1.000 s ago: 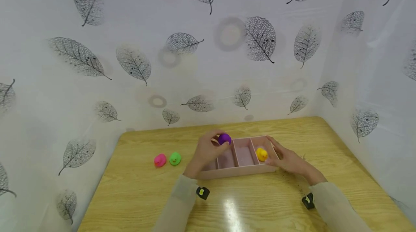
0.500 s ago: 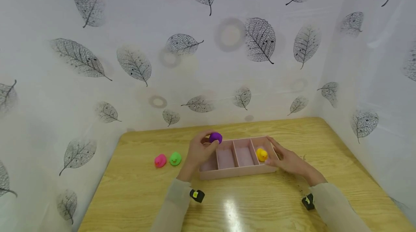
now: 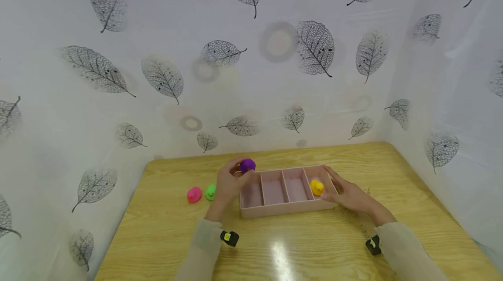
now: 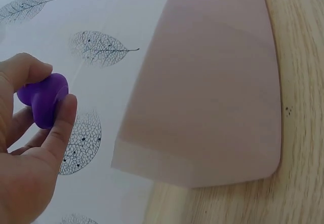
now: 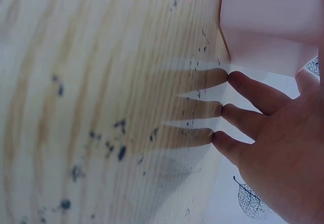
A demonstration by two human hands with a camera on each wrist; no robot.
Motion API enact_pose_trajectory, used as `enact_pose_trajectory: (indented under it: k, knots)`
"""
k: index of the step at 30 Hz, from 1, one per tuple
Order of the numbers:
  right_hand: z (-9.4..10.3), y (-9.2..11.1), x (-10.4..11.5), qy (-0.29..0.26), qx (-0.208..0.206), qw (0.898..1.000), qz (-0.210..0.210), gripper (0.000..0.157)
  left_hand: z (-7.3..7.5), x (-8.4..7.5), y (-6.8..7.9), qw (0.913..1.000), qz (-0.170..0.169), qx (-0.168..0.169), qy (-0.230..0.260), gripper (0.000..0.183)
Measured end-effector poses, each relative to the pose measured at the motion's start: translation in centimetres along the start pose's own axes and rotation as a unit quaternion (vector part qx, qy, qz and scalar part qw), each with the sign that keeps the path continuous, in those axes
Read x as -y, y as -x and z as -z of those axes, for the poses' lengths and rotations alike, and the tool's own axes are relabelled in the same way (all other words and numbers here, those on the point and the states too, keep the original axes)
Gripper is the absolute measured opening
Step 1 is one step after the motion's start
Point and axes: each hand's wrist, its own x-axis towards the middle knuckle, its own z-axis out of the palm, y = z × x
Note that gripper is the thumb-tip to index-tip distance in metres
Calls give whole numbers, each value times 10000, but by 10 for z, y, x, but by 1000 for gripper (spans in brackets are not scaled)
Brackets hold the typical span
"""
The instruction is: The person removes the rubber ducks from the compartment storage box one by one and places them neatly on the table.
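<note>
Moving leftward across the head view since the earlier frames, the left hand (image 3: 229, 181) is now carrying the purple toy (image 3: 247, 166) at the far left corner of the tray (image 3: 286, 209), low centre of frame. Its thumb and fingers are closing in a pinch on the toy. Meanwhile the right hand (image 3: 349, 194) is keeping its place at the tray's right end, fingers extending and spreading; in the right wrist view, three fingertips are touching the table (image 3: 302, 246). Both hands are staying well apart. A yellow duck (image 3: 317, 188) is occupying the rightmost compartment. At lower left, a pink duck (image 3: 194, 195) is resting beside a green duck (image 3: 210, 192), which the left hand is partly hiding.
</note>
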Motion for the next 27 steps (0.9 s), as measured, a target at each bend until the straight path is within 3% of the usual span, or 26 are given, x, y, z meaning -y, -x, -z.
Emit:
enact_pose_trajectory:
  k: [21,27]
  knots:
    - [0,0,0,-56,33,10000,-6,98,58,10,7,9987,258,-441,7,40]
    - [0,1,3,-66,31,10000,-19,97,79,15,13,9976,280,-509,-369,39]
